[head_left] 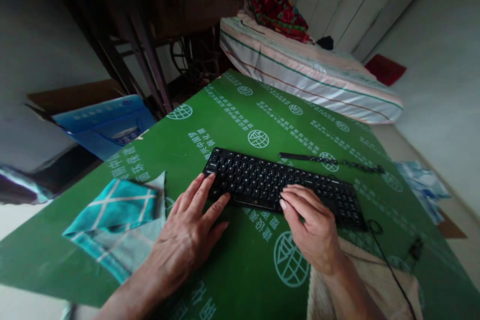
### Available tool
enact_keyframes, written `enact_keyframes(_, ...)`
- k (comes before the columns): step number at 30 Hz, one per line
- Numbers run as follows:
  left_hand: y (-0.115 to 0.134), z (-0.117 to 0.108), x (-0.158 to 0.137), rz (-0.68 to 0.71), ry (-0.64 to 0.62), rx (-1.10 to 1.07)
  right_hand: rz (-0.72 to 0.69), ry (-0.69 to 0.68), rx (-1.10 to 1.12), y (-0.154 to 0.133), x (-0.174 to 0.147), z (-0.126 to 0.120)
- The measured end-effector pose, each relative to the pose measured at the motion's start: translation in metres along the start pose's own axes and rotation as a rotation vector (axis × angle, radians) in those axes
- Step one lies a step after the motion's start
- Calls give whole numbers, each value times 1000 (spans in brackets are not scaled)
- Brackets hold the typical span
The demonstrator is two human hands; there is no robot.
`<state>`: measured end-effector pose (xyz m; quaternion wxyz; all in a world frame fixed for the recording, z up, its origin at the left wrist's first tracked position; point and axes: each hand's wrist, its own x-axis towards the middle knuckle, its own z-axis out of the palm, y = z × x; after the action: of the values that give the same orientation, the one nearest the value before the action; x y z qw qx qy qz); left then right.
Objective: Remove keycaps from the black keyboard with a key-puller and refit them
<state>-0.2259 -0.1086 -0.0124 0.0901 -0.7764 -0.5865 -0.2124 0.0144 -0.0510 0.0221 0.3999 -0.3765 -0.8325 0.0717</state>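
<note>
- While I follow from a distance, the green desk (225, 115) fills much of my view, printed with globe emblems (258, 138) and pale Chinese characters; I make out 建设美, but smaller lines blur.
- Across its middle lies the black keyboard (258, 177), keys up, between both hands; its legends are too small for me, and I find no brand.
- My left hand (193, 225) touches its left end, grip apart, fingers spread; I'd press lightly and evenly so the board doesn't slide.
- My right hand (313, 225) bends at the near edge, fingers together; I cannot tell whether its grip pinches anything. I'd use fingertips only.
- Behind the keyboard lies a thin black strip (294, 156).
</note>
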Motion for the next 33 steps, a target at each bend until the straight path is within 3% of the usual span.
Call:
enact_keyframes(8,-13,14,-6,33,32,24,65,52,-185,54,29,-27)
enact_keyframes(11,-15,13,-7,46,1,30,61,-80,-309,83,47,-32)
enact_keyframes(14,-17,12,-8,36,2,21,68,-303,-465,106,68,-28)
enact_keyframes(18,-16,10,-10,21,-18,10,74,-649,-635,120,93,-12)
enact_keyframes(20,-15,9,-11,12,-26,8,66,-743,-676,123,100,-3)
enact_keyframes(27,-12,6,-10,-6,-53,-18,7,-856,-670,133,109,10)
enact_keyframes(33,-8,8,-7,-28,33,-29,-19,-859,-640,131,118,4)
